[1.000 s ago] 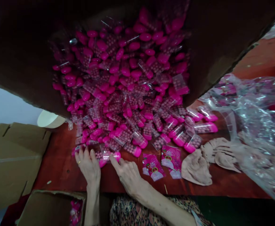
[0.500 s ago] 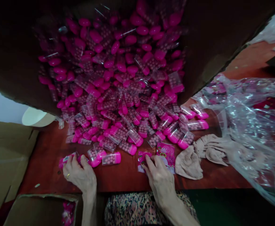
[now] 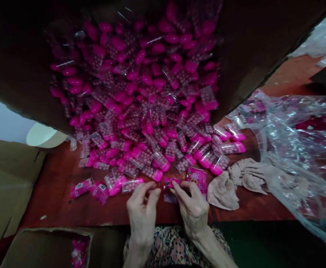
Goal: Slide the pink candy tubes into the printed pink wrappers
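My right grip (image 3: 194,208) had fingertips on the pink wrapper (image 3: 168,183); pinching could not be confirmed. My left grip (image 3: 143,210), loosely curled alongside, seemed empty. The wrapper looked light, flimsy, best edge-held.

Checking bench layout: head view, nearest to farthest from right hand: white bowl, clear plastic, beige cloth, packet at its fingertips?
From the right hand:
1. Packet, at its fingertips
2. Beige cloth, close right
3. Clear plastic, farther right
4. White bowl, far left
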`<state>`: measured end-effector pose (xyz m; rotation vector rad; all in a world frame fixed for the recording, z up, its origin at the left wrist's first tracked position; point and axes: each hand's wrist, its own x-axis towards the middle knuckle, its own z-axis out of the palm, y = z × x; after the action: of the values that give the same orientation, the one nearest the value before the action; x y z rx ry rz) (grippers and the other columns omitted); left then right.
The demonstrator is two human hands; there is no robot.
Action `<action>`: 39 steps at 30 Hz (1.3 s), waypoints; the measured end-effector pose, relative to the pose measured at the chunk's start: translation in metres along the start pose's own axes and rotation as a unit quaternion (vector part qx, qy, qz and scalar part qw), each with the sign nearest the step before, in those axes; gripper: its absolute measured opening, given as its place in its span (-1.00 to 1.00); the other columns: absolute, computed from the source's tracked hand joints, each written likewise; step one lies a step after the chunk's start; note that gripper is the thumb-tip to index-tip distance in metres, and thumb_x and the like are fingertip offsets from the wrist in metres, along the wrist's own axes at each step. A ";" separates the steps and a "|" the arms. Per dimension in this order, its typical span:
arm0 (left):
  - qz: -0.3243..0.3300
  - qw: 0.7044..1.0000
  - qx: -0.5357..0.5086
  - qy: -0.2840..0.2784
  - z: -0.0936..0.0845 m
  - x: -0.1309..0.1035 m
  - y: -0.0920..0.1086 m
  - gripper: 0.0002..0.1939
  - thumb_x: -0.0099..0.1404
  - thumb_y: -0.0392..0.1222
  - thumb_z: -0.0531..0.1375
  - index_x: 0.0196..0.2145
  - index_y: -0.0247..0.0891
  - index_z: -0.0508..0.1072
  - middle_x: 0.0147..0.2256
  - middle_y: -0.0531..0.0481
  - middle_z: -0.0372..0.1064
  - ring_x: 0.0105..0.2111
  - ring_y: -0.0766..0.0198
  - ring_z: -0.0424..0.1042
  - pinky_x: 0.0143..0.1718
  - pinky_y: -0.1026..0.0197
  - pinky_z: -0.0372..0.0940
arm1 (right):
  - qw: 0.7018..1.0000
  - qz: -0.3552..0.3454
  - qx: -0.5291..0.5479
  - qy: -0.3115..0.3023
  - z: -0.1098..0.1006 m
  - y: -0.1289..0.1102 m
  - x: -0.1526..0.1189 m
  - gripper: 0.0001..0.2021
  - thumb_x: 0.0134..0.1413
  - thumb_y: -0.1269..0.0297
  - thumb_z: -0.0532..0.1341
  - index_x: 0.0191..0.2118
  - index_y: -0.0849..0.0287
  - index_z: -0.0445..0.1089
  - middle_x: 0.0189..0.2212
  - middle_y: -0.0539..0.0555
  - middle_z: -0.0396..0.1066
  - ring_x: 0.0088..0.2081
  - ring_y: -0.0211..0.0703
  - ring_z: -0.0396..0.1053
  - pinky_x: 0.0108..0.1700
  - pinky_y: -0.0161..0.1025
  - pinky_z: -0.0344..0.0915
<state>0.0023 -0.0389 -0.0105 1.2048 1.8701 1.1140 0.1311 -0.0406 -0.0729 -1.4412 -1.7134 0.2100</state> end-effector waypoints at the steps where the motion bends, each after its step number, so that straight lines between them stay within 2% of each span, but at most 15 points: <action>1: -0.033 0.998 -0.030 -0.050 0.008 0.000 0.002 -0.88 0.08 -0.16 0.26 -0.41 -0.23 0.53 -0.46 0.00 0.44 -0.45 0.25 0.39 -0.38 0.26 0.29 | 1.000 -0.009 0.004 0.005 -0.002 -0.002 0.002 -0.79 0.17 0.43 0.12 -0.19 0.16 0.49 -0.41 0.12 0.34 -0.37 -0.17 0.33 -0.38 -0.29 0.31; 3: -0.094 0.983 -0.109 -0.114 0.022 0.004 0.003 -0.87 0.04 -0.17 0.29 -0.43 -0.26 0.55 -0.49 0.01 0.44 -0.49 0.29 0.36 -0.43 0.28 0.27 | 1.000 -0.020 0.017 0.012 -0.004 -0.005 0.005 -0.77 0.16 0.45 0.11 -0.20 0.11 0.50 -0.40 0.12 0.35 -0.36 -0.16 0.32 -0.38 -0.26 0.32; 4: -0.120 0.972 -0.157 -0.124 0.027 0.007 0.002 -0.88 0.04 -0.18 0.29 -0.45 -0.28 0.55 -0.50 0.01 0.45 -0.50 0.31 0.36 -0.43 0.29 0.26 | 0.999 -0.017 0.028 0.017 -0.004 -0.007 0.007 -0.77 0.15 0.45 0.12 -0.19 0.09 0.50 -0.40 0.11 0.35 -0.35 -0.15 0.32 -0.36 -0.24 0.33; 6: -0.166 0.947 -0.250 -0.115 0.034 0.012 -0.001 -0.89 0.03 -0.19 0.29 -0.49 -0.30 0.55 -0.54 0.03 0.44 -0.54 0.37 0.32 -0.46 0.33 0.23 | 0.998 0.014 0.048 0.035 -0.005 -0.008 0.009 -0.77 0.13 0.41 0.15 -0.12 0.09 0.46 -0.34 0.12 0.35 -0.30 -0.12 0.32 -0.30 -0.19 0.33; 9: -0.199 0.923 -0.315 -0.097 0.036 0.017 -0.005 -0.86 -0.02 -0.19 0.32 -0.52 -0.33 0.54 -0.64 0.06 0.36 -0.65 0.46 0.19 -0.61 0.39 0.08 | 0.988 0.115 0.097 0.035 -0.006 -0.005 0.012 -0.70 0.07 0.32 0.21 -0.03 0.14 0.38 -0.24 0.15 0.35 -0.22 -0.07 0.33 -0.18 -0.11 0.31; 12: -0.207 0.920 -0.319 -0.097 0.036 0.018 -0.008 -0.84 -0.04 -0.18 0.33 -0.52 -0.35 0.53 -0.69 0.08 0.29 -0.69 0.49 0.13 -0.66 0.40 -0.04 | 0.963 0.186 0.189 -0.043 -0.007 0.000 0.014 -0.89 0.06 0.27 0.22 -0.31 0.17 0.45 -0.41 0.06 0.39 -0.34 -0.14 0.34 -0.28 -0.21 0.31; 14: -0.211 0.918 -0.323 -0.090 0.036 0.017 -0.009 -0.84 -0.04 -0.18 0.34 -0.54 -0.35 0.52 -0.71 0.10 0.26 -0.69 0.49 0.12 -0.67 0.40 -0.06 | 0.952 0.200 0.219 -0.076 -0.007 0.000 0.014 -0.82 0.07 0.26 0.20 -0.50 0.18 0.39 -0.56 -0.02 0.33 -0.46 -0.21 0.29 -0.40 -0.29 0.26; 17: -0.207 0.919 -0.327 -0.070 0.038 0.016 -0.010 -0.83 -0.06 -0.17 0.34 -0.57 -0.34 0.50 -0.73 0.14 0.20 -0.69 0.50 0.08 -0.66 0.40 -0.06 | 0.952 0.206 0.215 -0.066 -0.007 -0.005 0.014 -0.73 0.10 0.24 0.16 -0.59 0.18 0.28 -0.63 -0.07 0.20 -0.53 -0.27 0.19 -0.49 -0.34 0.15; 24: -0.195 0.921 -0.334 -0.041 0.035 0.014 -0.007 -0.83 -0.10 -0.23 0.35 -0.67 -0.33 0.44 -0.74 0.18 0.17 -0.69 0.52 0.02 -0.64 0.39 -0.05 | 0.948 0.201 0.240 -0.064 -0.008 -0.019 0.016 -0.64 0.17 0.24 0.07 -0.64 0.17 0.17 -0.67 -0.09 0.10 -0.60 -0.32 0.09 -0.53 -0.37 0.07; 28: -0.196 0.923 -0.329 -0.023 0.029 0.014 -0.007 -0.81 -0.09 -0.23 0.35 -0.69 -0.32 0.42 -0.73 0.18 0.19 -0.69 0.51 0.04 -0.65 0.40 -0.03 | 0.937 0.208 0.261 -0.100 -0.011 -0.019 0.018 -0.67 0.15 0.23 0.10 -0.61 0.19 0.30 -0.67 -0.06 0.22 -0.59 -0.30 0.19 -0.53 -0.38 0.14; 30: -0.185 0.930 -0.317 -0.003 0.026 0.014 -0.010 -0.84 -0.09 -0.24 0.35 -0.65 -0.32 0.44 -0.69 0.16 0.25 -0.66 0.50 0.09 -0.62 0.40 0.01 | 0.918 0.241 0.288 -0.127 -0.012 -0.019 0.019 -0.82 0.07 0.22 0.18 -0.43 0.19 0.44 -0.59 -0.02 0.37 -0.54 -0.26 0.29 -0.49 -0.37 0.22; 32: -0.170 0.935 -0.311 0.015 0.023 0.014 -0.013 -0.84 -0.08 -0.24 0.35 -0.64 -0.31 0.43 -0.66 0.15 0.28 -0.63 0.47 0.14 -0.58 0.40 0.08 | 0.879 0.299 0.338 -0.150 -0.011 -0.020 0.020 -0.81 -0.03 0.22 0.27 -0.27 0.17 0.48 -0.52 -0.01 0.44 -0.50 -0.23 0.35 -0.46 -0.36 0.29; 34: -0.160 0.933 -0.322 0.028 0.020 0.013 -0.014 -0.81 -0.08 -0.23 0.36 -0.65 -0.31 0.41 -0.65 0.15 0.28 -0.60 0.46 0.19 -0.53 0.39 0.13 | 0.840 0.342 0.390 -0.157 -0.009 -0.022 0.020 -0.82 -0.07 0.22 0.29 -0.30 0.16 0.50 -0.53 -0.02 0.45 -0.50 -0.24 0.37 -0.45 -0.37 0.31; 36: -0.167 0.922 -0.348 0.020 0.016 0.011 -0.014 -0.82 -0.06 -0.19 0.36 -0.59 -0.29 0.44 -0.63 0.14 0.30 -0.60 0.45 0.22 -0.53 0.39 0.15 | 0.832 0.344 0.411 -0.144 -0.007 -0.024 0.020 -0.87 -0.03 0.24 0.26 -0.43 0.17 0.51 -0.58 -0.02 0.45 -0.53 -0.27 0.36 -0.46 -0.39 0.30; 39: -0.200 0.897 -0.392 -0.037 0.010 0.006 -0.009 -0.70 -0.05 -0.10 0.36 -0.34 -0.29 0.51 -0.52 0.05 0.42 -0.56 0.40 0.31 -0.50 0.36 0.21 | 0.851 0.333 0.393 -0.107 -0.006 -0.029 0.022 -0.88 -0.02 0.30 0.24 -0.48 0.17 0.50 -0.61 -0.03 0.45 -0.55 -0.29 0.37 -0.48 -0.41 0.29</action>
<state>0.0054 -0.0318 -0.0233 0.3712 1.2912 1.3517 0.1151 -0.0330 -0.0409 -1.3146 -0.9835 1.3278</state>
